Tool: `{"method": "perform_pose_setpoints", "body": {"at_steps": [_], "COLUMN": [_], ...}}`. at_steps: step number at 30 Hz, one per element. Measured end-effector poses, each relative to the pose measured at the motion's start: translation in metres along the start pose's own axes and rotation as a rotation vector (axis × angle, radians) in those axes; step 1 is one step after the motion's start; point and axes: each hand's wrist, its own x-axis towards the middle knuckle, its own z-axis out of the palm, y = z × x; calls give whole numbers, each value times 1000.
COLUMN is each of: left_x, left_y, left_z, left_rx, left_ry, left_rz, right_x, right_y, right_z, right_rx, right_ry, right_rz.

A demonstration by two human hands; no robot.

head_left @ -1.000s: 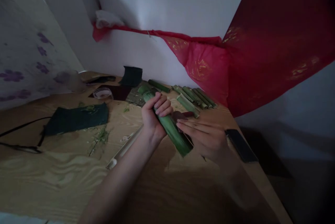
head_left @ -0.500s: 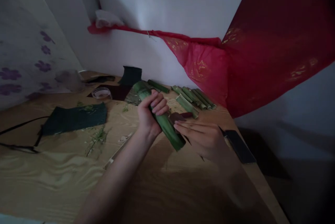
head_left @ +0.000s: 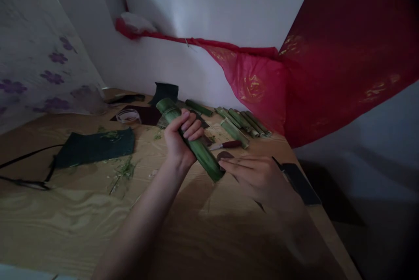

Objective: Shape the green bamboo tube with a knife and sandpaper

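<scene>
My left hand [head_left: 178, 142] is wrapped round a thick green bamboo tube [head_left: 203, 155], held slanting above the wooden table [head_left: 81, 219], its far end up and to the left. My right hand [head_left: 258, 175] sits just right of the tube's near end, fingers pressed together, pinching a small dark brown pad [head_left: 225, 155] at the fingertips. The pad is close to the tube's end; I cannot tell whether they touch.
A red-handled knife [head_left: 225, 144] lies behind the tube. Several split bamboo pieces [head_left: 244, 122] lie by the wall under a hanging red cloth [head_left: 327, 66]. A dark phone [head_left: 296, 181] sits by the right edge. On the left lie a dark green sheet [head_left: 94, 146], a small clear jar [head_left: 128, 117] and a black cable [head_left: 22, 181].
My left hand has lifted the tube up and to the left. My right hand has slid down off the tube to its near end, uncovering the knife on the table.
</scene>
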Motion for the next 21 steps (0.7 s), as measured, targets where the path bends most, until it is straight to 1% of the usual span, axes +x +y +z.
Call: {"method": "perform_pose_setpoints", "body": {"at_steps": [3, 7, 9, 12, 16, 19, 21], "left_x": [2, 3, 3, 3, 3, 4, 4], "left_y": [4, 9, 11, 14, 19, 23, 25], "left_z": [-4, -4, -3, -2, 0, 0, 1], "left_rx": [-34, -86, -94, -74, -53, -57, -67], "left_ry": [12, 10, 13, 19, 18, 24, 36], "left_rz": [-10, 2, 6, 2, 41, 64, 78], "right_x": [1, 2, 2, 1, 0, 0, 2], "right_y": [-1, 0, -1, -1, -1, -2, -4], "right_z": [1, 8, 10, 7, -3, -6, -5], "right_rx": [21, 30, 22, 57, 116, 96, 74], "right_ry": [-11, 100, 122, 63, -15, 3, 40], "right_rz": [23, 15, 4, 2, 29, 54, 71]}}
